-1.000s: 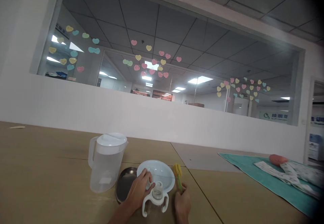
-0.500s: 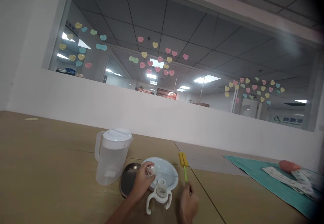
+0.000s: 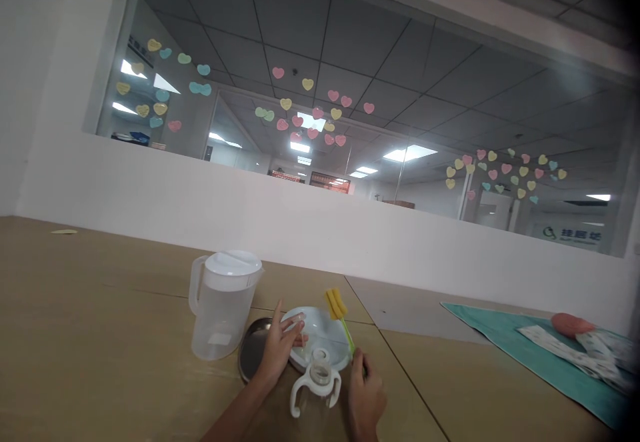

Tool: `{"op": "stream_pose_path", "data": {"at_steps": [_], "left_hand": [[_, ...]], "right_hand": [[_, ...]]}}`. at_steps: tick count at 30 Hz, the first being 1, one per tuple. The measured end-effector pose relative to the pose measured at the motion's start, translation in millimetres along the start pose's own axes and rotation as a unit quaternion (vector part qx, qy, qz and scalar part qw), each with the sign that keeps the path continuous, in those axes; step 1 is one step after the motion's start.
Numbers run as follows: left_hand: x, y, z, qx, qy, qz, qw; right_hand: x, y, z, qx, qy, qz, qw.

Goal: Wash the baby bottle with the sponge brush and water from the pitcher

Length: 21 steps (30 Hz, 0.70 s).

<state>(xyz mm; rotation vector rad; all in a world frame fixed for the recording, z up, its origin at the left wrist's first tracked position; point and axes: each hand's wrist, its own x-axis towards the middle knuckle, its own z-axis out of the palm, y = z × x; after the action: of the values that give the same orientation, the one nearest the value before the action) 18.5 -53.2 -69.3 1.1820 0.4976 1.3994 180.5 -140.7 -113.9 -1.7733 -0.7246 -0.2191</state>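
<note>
My right hand is closed round the green handle of a bottle brush. Its yellow sponge head points up and left, over the far right rim of the pale blue bowl. My left hand reaches over the bowl's left side with its fingers spread. Something translucent shows by those fingertips, too blurred to make out. Between my hands stands a clear baby bottle, its mouth uncovered, with a white two-handled holder round its neck. A small white ring lies in the bowl just behind it.
A lidded translucent pitcher stands left of the bowl. Partly behind my left forearm is a dark metal dish. At the right lies a teal cloth bearing a reddish object and patterned fabric. A white wall borders the table's back.
The brush head has swung left from beside the bowl to over its rim. My left hand's fingers have spread from their grip on a small clear ring-shaped piece.
</note>
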Motion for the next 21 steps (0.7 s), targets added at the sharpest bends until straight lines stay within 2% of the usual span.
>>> {"op": "stream_pose_path", "data": {"at_steps": [5, 9, 16, 21], "left_hand": [[1.0, -0.2, -0.9, 0.041, 0.03, 0.053, 0.997], [6.4, -5.1, -3.9, 0.043, 0.036, 0.076, 0.995], [3.5, -0.8, -3.1, 0.036, -0.002, 0.054, 0.998], [2.8, 4.4, -3.8, 0.029, 0.015, 0.039, 0.999]], "right_hand": [[-3.2, 1.2, 1.7, 0.007, 0.034, -0.01, 0.999], [-5.7, 2.5, 1.9, 0.058, 0.032, -0.061, 0.996], [-5.4, -1.3, 1.9, 0.147, 0.01, -0.22, 0.964], [-3.1, -1.4, 2.7, 0.113, 0.024, -0.233, 0.966]]}}
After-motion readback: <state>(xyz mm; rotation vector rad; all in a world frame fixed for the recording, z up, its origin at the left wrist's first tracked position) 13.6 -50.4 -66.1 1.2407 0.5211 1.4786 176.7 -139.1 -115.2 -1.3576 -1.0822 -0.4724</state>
